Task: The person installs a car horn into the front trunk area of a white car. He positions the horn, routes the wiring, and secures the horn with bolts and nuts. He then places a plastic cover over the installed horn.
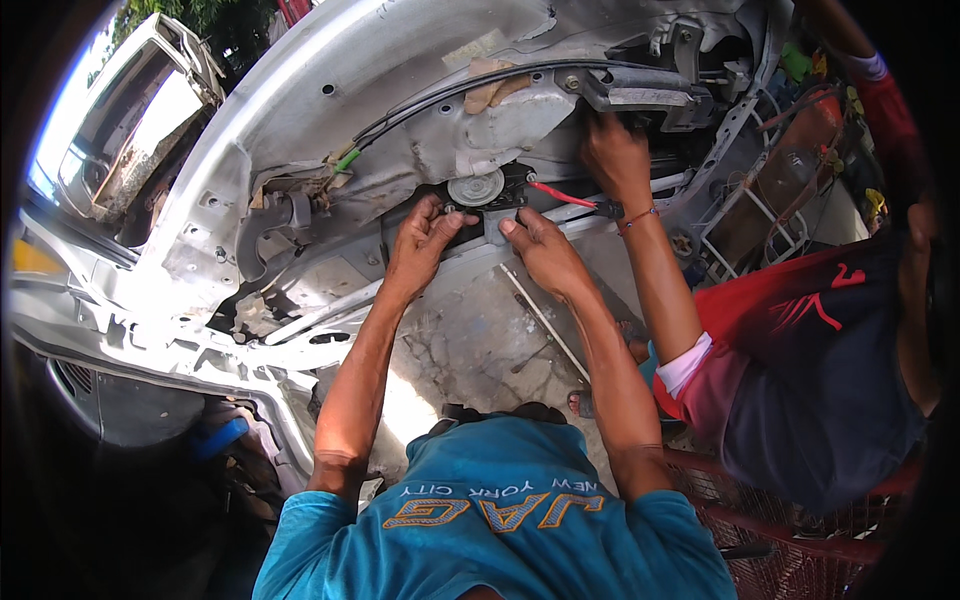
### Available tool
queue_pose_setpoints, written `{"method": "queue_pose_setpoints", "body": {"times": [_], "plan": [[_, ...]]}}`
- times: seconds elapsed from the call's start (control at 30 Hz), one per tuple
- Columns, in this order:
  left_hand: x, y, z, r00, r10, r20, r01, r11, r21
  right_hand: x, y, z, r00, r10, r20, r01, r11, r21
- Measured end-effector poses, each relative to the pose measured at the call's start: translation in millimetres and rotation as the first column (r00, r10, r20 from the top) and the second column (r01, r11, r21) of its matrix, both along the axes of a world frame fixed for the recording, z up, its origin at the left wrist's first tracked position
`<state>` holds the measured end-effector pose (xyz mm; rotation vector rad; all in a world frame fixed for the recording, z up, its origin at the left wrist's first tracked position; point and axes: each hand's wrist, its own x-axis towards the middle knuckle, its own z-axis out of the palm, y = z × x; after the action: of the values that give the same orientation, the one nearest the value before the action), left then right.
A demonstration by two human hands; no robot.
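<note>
A mechanism with a round grey ridged disc point(475, 187) on a dark bracket sits low in the opening of a silver car body panel point(390, 60). My left hand point(424, 245) is closed, its thumb and curled fingers pinching the bracket's left end. On the other side, my right hand point(543, 255) grips the bracket's lower right part, with the thumb pressed on a small flat grey plate point(494, 228). A red cable-like piece point(562, 194) with a black end runs right from beside the disc. The fingertips under the bracket are partly hidden.
A co-worker's hand point(617, 155) reaches into the panel at my right, close to my right hand. Black cables point(440, 92) arch over the panel. A thin pale rod point(545, 322) lies on the concrete floor below. A wrecked white vehicle point(140, 120) stands at far left.
</note>
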<state>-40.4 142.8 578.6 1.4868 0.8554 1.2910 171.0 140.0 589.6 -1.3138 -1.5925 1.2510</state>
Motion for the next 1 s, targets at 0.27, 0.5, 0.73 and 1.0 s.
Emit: {"method": "queue_pose_setpoints", "body": {"times": [0.27, 0.5, 0.73, 1.0], "plan": [[-5, 12, 7, 0.999, -0.006, -0.052, 0.004, 0.999, -0.034, -6, 15, -12, 0.997, -0.056, -0.058, 0.055, 0.998, -0.005], [-4, 17, 0, 0.993, 0.045, -0.113, -0.032, 0.993, 0.111, -18, 16, -21, 0.992, -0.128, -0.02, 0.129, 0.991, 0.043], [-14, 30, -8, 0.985, 0.048, -0.165, -0.019, 0.985, 0.172, -30, 9, -22, 0.969, -0.152, -0.197, 0.151, 0.988, -0.023], [-9, 42, -6, 0.993, 0.067, -0.102, -0.048, 0.982, 0.183, -32, 18, -28, 0.975, -0.101, -0.196, 0.095, 0.995, -0.038]]}}
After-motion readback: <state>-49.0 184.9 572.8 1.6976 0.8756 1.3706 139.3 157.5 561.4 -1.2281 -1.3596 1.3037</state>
